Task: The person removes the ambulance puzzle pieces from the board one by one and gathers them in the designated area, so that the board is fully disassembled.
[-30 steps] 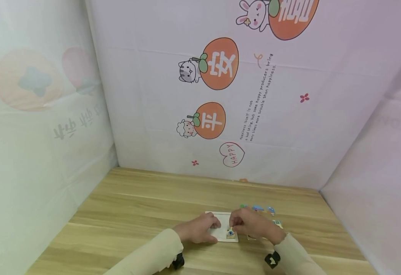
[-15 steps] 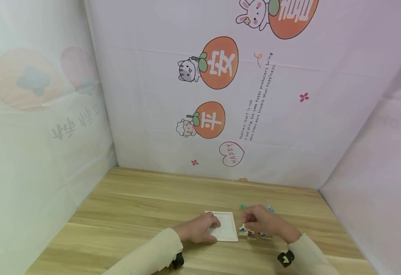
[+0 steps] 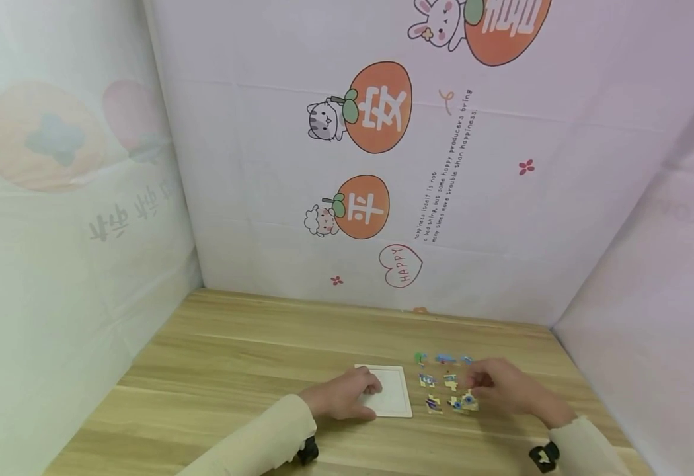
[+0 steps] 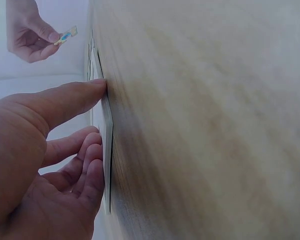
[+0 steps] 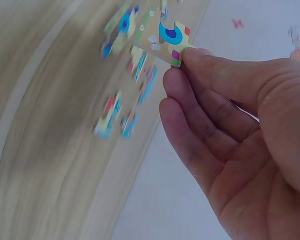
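Note:
In the head view my left hand [image 3: 344,396] rests on the left part of a white puzzle tray [image 3: 393,395] lying flat on the table. The left wrist view shows its thumb [image 4: 87,92] against the tray's edge, the other fingers loosely bent with tips on the surface. My right hand [image 3: 510,389] pinches a yellow jigsaw puzzle piece [image 5: 157,39] with a blue round mark, between thumb and fingertips. That piece is raised above the table at the right end of the loose pieces, partly covering a similar piece [image 3: 457,404] in the head view.
Several loose puzzle pieces lie in rough rows right of the tray, among them a green one [image 3: 421,358], a blue one [image 3: 445,358] and a purple-marked one [image 3: 433,404]. The wooden table [image 3: 234,357] meets a printed white cloth wall [image 3: 275,264] behind.
My right hand has moved right, off the tray and past the loose pieces, carrying the puzzle piece. More loose pieces have come into sight. My left hand has stayed on the tray.

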Tool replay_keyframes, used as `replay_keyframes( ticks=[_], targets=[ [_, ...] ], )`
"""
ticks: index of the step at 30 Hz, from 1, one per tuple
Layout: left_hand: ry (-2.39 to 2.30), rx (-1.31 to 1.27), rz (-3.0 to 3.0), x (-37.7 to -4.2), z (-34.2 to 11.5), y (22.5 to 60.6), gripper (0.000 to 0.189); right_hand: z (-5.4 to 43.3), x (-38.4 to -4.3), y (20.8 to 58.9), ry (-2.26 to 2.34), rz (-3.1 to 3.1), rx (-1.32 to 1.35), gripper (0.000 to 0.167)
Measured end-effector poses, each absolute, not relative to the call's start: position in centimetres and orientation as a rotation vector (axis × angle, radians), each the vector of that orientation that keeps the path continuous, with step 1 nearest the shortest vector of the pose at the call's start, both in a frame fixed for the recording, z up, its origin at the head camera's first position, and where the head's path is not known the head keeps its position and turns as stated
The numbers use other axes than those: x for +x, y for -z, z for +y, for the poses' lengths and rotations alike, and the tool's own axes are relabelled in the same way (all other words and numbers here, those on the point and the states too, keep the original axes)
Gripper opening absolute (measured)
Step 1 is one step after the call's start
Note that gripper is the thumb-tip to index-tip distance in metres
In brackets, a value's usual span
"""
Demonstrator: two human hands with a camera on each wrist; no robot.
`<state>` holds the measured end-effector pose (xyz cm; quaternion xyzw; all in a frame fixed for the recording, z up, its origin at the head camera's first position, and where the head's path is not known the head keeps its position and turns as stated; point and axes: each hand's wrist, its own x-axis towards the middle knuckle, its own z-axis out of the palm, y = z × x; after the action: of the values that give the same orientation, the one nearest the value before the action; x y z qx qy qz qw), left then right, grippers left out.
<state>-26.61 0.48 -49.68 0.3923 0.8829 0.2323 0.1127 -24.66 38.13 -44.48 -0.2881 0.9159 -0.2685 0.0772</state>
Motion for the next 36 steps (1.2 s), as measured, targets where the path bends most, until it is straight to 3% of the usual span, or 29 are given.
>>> replay_keyframes(
  ticks=[14, 24, 36],
  targets=[
    [-0.682, 1.153, 2.593, -26.6, 0.4, 49.9, 0.048, 43.7, -24.6, 46.1, 0.869, 2.798, -0.790, 0.006],
    [-0.672, 1.163, 2.602, -26.9, 0.4, 50.5, 0.048, 43.5, -25.4, 48.5, 0.885, 2.761, -0.730, 0.004],
    [-0.680, 1.152, 2.597, -26.6, 0.7, 50.0, 0.047, 42.7, -25.3, 48.2, 0.813, 2.817, -0.668, 0.004]
  ],
)
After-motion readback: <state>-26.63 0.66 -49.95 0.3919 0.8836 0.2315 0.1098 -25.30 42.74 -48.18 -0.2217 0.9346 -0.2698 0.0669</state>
